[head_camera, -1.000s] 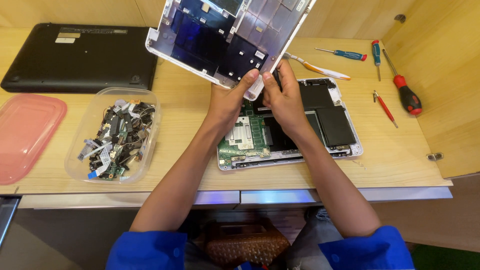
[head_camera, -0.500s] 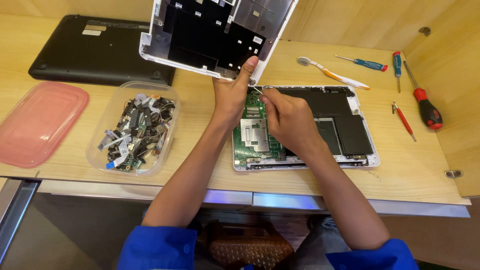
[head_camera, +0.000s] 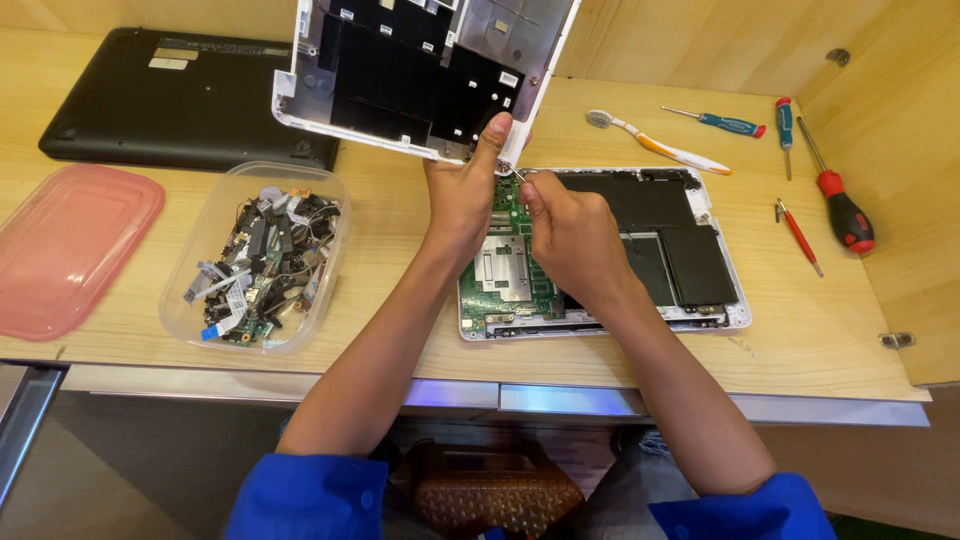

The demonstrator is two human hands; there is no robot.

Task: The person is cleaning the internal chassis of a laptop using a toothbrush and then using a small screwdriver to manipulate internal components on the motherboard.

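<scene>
My left hand [head_camera: 462, 192] grips the lower edge of a white laptop bottom cover [head_camera: 420, 70], holding it tilted up with its dark inner side toward me. My right hand [head_camera: 570, 235] pinches a small thin wire or connector right beside the cover's edge, fingers closed on it. Under both hands lies the opened white laptop base [head_camera: 700, 318], showing a green circuit board [head_camera: 505, 275] and black battery cells [head_camera: 685, 260].
A clear plastic tub [head_camera: 255, 255] of small electronic parts sits left of the base, with a pink lid [head_camera: 65, 245] beside it. A closed black laptop [head_camera: 170, 95] lies at the back left. A toothbrush [head_camera: 655, 140] and several screwdrivers [head_camera: 835, 195] lie at the right by a wooden side wall.
The view has shifted. My right hand has slid from the cover's edge down to pinch the small wire beside it. My left hand keeps its grip on the cover.
</scene>
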